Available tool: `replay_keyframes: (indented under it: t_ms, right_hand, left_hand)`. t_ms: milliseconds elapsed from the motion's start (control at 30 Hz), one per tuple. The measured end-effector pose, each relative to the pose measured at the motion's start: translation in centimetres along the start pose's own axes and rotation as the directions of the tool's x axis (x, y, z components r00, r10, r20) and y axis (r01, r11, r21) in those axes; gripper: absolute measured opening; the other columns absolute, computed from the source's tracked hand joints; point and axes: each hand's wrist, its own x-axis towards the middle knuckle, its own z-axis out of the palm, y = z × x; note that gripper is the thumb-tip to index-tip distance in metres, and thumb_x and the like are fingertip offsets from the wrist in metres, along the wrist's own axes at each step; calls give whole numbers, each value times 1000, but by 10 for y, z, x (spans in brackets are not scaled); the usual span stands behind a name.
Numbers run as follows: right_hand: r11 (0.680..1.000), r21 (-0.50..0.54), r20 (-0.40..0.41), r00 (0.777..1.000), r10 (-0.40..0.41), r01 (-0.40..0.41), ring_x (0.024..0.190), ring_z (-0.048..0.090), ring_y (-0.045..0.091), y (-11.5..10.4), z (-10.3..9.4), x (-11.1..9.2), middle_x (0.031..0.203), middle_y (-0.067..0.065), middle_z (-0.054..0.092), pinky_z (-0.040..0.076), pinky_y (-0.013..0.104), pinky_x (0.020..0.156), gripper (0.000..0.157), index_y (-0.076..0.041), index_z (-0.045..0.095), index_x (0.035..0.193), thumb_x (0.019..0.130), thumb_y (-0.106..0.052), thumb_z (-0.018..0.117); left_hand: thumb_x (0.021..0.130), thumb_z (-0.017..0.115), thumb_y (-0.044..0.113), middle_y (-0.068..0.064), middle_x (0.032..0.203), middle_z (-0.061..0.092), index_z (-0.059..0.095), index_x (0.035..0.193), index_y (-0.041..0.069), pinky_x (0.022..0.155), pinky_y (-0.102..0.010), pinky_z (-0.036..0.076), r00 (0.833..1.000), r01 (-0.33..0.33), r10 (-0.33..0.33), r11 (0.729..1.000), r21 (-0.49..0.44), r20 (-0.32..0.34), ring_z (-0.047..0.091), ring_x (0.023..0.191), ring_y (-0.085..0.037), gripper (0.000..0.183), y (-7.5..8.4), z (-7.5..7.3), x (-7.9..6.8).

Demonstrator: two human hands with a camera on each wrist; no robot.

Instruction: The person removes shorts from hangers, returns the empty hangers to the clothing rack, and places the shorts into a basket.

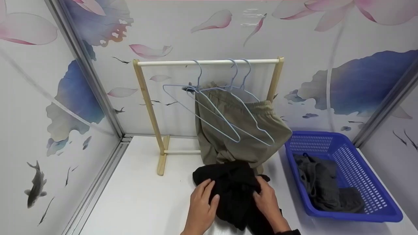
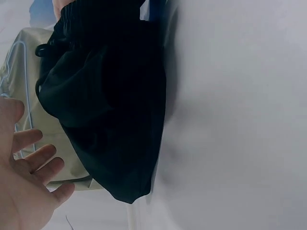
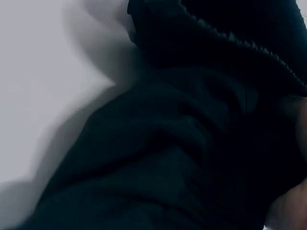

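the left hand (image 1: 201, 205) is loosely spread at the black garment (image 1: 232, 191) — the right hand (image 1: 267, 200) pinches it.

Panelled work booth (image 1: 202, 42), one, as I read it remotely; whether a home, shop or lab surrounds it, I cannot tell. Evidence: wall panels (image 1: 378, 36) printed with lotus petals (image 1: 220, 21) and fish (image 1: 36, 186); metal framing (image 1: 85, 63) at the corners; white tabletop (image 1: 147, 195), bearing a garment rack (image 1: 214, 62) and blue plastic basket (image 1: 352, 216).
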Motion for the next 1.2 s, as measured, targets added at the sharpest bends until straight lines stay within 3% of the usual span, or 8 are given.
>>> replay_keyframes:
  t_ms: [300,600,1033,1200]
  right_hand:
    - [998,38,-52,997,51,-49,111,68,35,3,-13,-2,122,14,72,53,52,93,41,-7,68,123,87,11,61]
    - [991,77,-90,989,121,-114,109,68,35,1,-31,-5,121,16,72,52,51,92,29,-7,67,125,97,-10,69]
    - [989,63,-143,980,140,-132,110,67,41,-1,-54,-10,124,23,70,52,53,93,33,-3,64,132,99,-7,64]
    - [989,57,-184,972,144,-136,110,67,34,-1,-62,-10,123,19,72,52,42,91,34,-4,66,130,97,-6,67]
  left_hand:
    - [108,55,25,-17,146,53,58,143,0,109,-61,40,1000,-20,21,1000,-18,7,50,135,-38,42,4,3,-1]
    - [110,51,33,-17,146,53,58,142,0,108,-60,41,999,-39,39,999,-17,13,51,135,-37,46,8,9,0]
    - [109,53,30,-15,141,56,60,139,0,105,-55,45,989,-145,146,989,35,-34,55,130,-31,43,13,21,0]
    - [109,53,29,-13,142,55,60,140,1,106,-53,45,985,-167,169,985,46,-34,55,131,-30,42,15,24,0]
